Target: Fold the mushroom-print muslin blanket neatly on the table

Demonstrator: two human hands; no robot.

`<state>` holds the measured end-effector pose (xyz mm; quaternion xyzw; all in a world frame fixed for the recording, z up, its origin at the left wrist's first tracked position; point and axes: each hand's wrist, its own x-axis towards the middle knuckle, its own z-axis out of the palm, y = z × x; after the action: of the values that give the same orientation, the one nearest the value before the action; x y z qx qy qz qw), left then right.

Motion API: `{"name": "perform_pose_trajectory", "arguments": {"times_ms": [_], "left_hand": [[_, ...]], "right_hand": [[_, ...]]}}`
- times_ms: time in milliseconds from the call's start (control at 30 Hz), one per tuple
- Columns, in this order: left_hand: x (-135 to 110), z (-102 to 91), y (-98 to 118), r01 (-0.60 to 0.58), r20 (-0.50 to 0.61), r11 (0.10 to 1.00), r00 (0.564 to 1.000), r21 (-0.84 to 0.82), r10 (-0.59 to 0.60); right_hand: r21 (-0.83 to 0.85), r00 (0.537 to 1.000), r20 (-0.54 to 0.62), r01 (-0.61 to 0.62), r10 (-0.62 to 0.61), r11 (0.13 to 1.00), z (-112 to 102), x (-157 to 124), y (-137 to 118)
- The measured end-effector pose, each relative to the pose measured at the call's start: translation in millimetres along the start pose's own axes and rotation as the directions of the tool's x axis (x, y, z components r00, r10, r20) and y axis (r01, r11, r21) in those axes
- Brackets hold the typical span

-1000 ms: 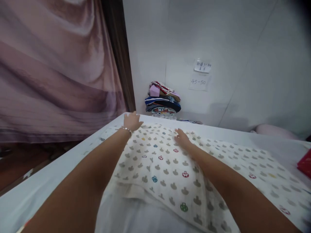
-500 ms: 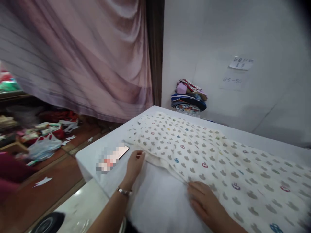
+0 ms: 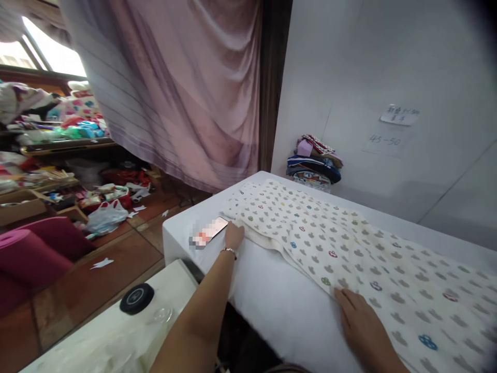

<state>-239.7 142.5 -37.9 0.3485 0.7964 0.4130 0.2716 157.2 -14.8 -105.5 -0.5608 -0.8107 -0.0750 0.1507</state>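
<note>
A cream cloth [image 3: 349, 248] printed with small grey and coloured motifs lies spread over a white table [image 3: 264, 290]. My left hand [image 3: 234, 235], a bracelet at the wrist, rests at the cloth's near-left corner with its fingers curled on the edge, right beside a phone [image 3: 209, 232] lying on the table. Near the cloth's front edge, my right hand [image 3: 359, 317] lies flat, fingers stretched out and holding nothing.
A pile of folded fabrics [image 3: 315, 161] sits at the table's far end against the white wall. A mauve curtain [image 3: 186, 93] hangs at left. A low white surface [image 3: 116, 331] with a black round disc [image 3: 136, 298] stands nearer me. Clutter covers the floor at left.
Both hands came back from the far end of the cloth to its near edge. My view swung left, bringing the phone, the floor clutter and the white surface into sight.
</note>
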Motion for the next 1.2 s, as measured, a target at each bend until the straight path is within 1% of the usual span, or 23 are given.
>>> {"name": "perform_pose_trajectory", "arguments": {"times_ms": [100,200,300,400,533,600,633,733,800,867,933,1000,1033,1100,1200], "left_hand": [[13,0.3,7,-0.009,0.005,0.997,1.0,0.079,0.009],[22,-0.2,12,-0.056,-0.001,0.994,0.998,0.093,0.056],[27,-3.5,11,-0.075,-0.074,0.995,0.994,0.066,0.08],[29,-6.9,3,-0.062,-0.139,0.998,0.988,0.011,0.063],[27,-5.7,-10,-0.068,-0.164,0.997,0.985,-0.048,0.059],[26,-3.8,-13,-0.08,-0.163,0.994,0.984,-0.068,0.068],[25,-2.9,-14,-0.087,-0.159,0.993,0.984,-0.077,0.074],[26,-1.3,-15,-0.103,-0.152,0.99,0.985,-0.101,0.087],[27,-0.6,-17,-0.113,-0.154,0.988,0.983,-0.109,0.096],[27,0.1,-19,-0.127,-0.155,0.985,0.982,-0.117,0.108],[25,0.7,-21,-0.143,-0.159,0.982,0.98,-0.126,0.122],[23,1.5,-23,-0.162,-0.168,0.978,0.976,-0.133,0.139],[22,2.0,-24,-0.173,-0.174,0.976,0.973,-0.134,0.149],[20,3.2,-25,-0.194,-0.184,0.972,0.968,-0.133,0.168],[18,5.4,-28,-0.22,-0.187,0.967,0.963,-0.133,0.193]], "right_hand": [[-0.033,1.0,-0.028,0.004,-0.005,0.999,1,5,5],[-0.009,1.0,-0.02,-0.014,0.014,1.0,-3,13,7],[0.124,0.997,0.072,-0.02,0.011,0.992,-13,15,5],[0.269,0.986,0.165,-0.039,-0.007,0.962,-23,9,1],[0.326,0.954,0.298,-0.066,-0.036,0.943,-31,3,-4],[0.343,0.935,0.354,-0.097,-0.033,0.934,-37,8,-6],[0.352,0.932,0.362,-0.109,-0.028,0.93,-42,14,-9],[0.39,0.939,0.34,-0.083,-0.059,0.917,-59,47,-26],[0.453,0.938,0.316,-0.017,-0.143,0.891,-68,78,-46],[0.529,0.94,0.256,0.059,-0.225,0.847,-69,114,-70],[0.577,0.946,0.172,0.128,-0.274,0.806,-62,151,-96],[0.603,0.946,0.109,0.182,-0.306,0.777,-48,187,-122],[0.599,0.945,0.089,0.202,-0.315,0.775,-41,205,-135],[0.561,0.945,0.077,0.222,-0.317,0.798,-25,238,-158],[0.465,0.957,0.113,0.186,-0.266,0.865,-5,279,-188]]}}
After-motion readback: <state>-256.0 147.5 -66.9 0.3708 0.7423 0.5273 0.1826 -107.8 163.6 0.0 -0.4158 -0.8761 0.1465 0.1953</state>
